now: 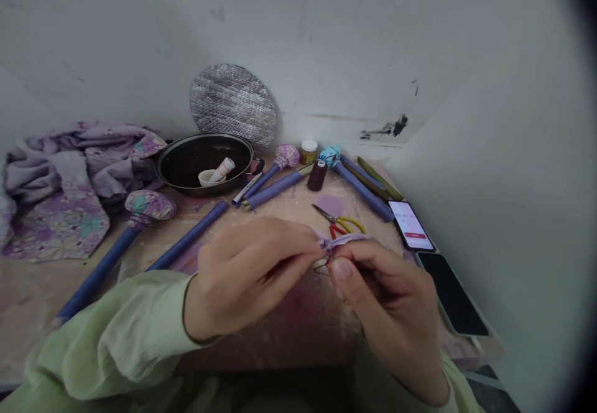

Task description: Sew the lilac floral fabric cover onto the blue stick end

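The table (242,351) carries everything, with most goods pushed to its back, presumably so that the near part is left to the work. The crumpled floral cloth (79,183) is heaped at the left; beside it sits the pan (186,158), holding a small white cup (208,178), and the foil disc (233,102) leans on the wall behind. The left hand (254,276) and the right hand (392,301) meet over the middle, each closed in a fingertip pinch on the lilac fabric (352,238), likely to keep so slight a piece taut between them (whether a needle is there too, one cannot tell). The blue rod with a padded floral head (114,254) slants past the left sleeve. The lit phone (411,226) lies face up, perhaps to be read at a glance. The red-and-yellow-handled tool (332,218) rests just beyond the fingers, seemingly for easy reach, and the thread spool (318,176) stands upright behind it. As for room, the wall closes off the back and right; the dark phone (452,292) limits the right elbow, leaving the front edge, nearest the person, as the freer side.
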### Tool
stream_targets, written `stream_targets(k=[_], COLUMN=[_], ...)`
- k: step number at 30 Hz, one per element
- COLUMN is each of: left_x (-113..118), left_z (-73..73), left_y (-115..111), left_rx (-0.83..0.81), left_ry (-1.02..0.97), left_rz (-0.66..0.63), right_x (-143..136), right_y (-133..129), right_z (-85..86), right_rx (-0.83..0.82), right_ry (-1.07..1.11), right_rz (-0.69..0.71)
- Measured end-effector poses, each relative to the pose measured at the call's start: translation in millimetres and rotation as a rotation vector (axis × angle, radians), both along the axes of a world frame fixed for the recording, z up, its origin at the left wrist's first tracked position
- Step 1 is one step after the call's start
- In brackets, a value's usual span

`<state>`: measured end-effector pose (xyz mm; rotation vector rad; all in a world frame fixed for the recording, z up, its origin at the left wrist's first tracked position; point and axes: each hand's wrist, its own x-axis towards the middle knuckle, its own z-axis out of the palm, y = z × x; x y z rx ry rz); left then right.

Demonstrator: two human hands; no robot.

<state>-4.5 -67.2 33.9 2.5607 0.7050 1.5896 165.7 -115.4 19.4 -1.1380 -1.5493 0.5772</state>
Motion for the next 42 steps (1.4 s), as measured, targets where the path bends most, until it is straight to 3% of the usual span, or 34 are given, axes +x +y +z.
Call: stream_targets(k=[8, 20, 30, 42], left_x=[1.5, -10.3, -14.9, -11.5], left_z=[1.0, -3.3, 5.7, 8.5], left_y=[-1.6, 1.0, -1.3, -3.7], left_rx=[-0.048, 0.013, 0.04, 0.075], left_ry=[0.002, 0.077, 0.22, 0.175], left_rz=[0.006, -0.149, -0.165, -0.139], right_x=[3.7, 0.0, -6.0, -8.6], right_y=[-3.4, -7.0, -9.4, -10.6], right_z=[3.6, 6.6, 2.6, 2.1], right_rx=[0.006, -0.002, 0.041, 0.04], right_ry=[-0.03, -0.026, 0.034, 0.074], right_rz=[0.011, -0.002, -0.036, -0.043])
